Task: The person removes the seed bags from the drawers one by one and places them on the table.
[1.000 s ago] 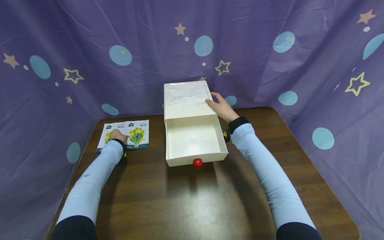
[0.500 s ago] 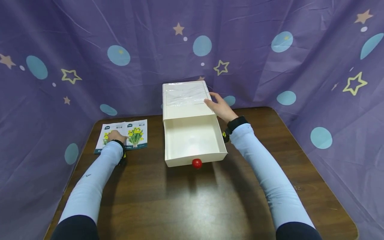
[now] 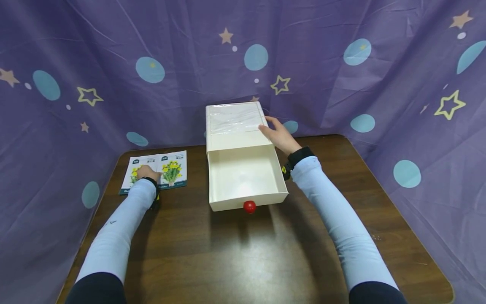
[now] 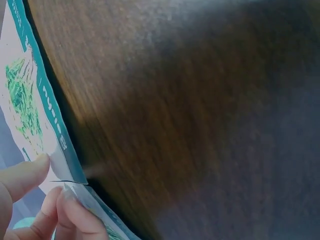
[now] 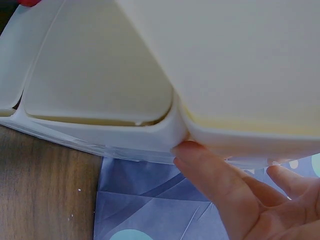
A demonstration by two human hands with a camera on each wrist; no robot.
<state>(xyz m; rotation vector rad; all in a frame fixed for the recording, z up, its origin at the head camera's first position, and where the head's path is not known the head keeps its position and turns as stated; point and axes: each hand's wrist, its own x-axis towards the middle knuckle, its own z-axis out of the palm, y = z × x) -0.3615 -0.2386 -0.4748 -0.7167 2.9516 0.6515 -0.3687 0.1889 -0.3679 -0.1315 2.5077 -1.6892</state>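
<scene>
My left hand [image 3: 148,172] is over two flat paper packets printed with yellow flowers at the table's left. The right-hand packet [image 3: 178,169] lies beside the hand, which covers part of the other packet [image 3: 137,162]. In the left wrist view, thumb and curled fingertips pinch at the seam between the packets [image 4: 55,120]. A white drawer box [image 3: 239,139] stands at the back, its top drawer [image 3: 247,200] pulled out, with a red round knob [image 3: 249,207]. My right hand [image 3: 279,136] rests on the box's right upper edge, thumb and fingers touching it lightly.
A brown wooden table [image 3: 243,257] lies under everything. A purple curtain [image 3: 311,97] with stars and blue ovals hangs close behind the box and along both sides. Clear film [image 3: 235,119] covers the box's top. In the right wrist view, another drawer front [image 5: 100,65] shows below.
</scene>
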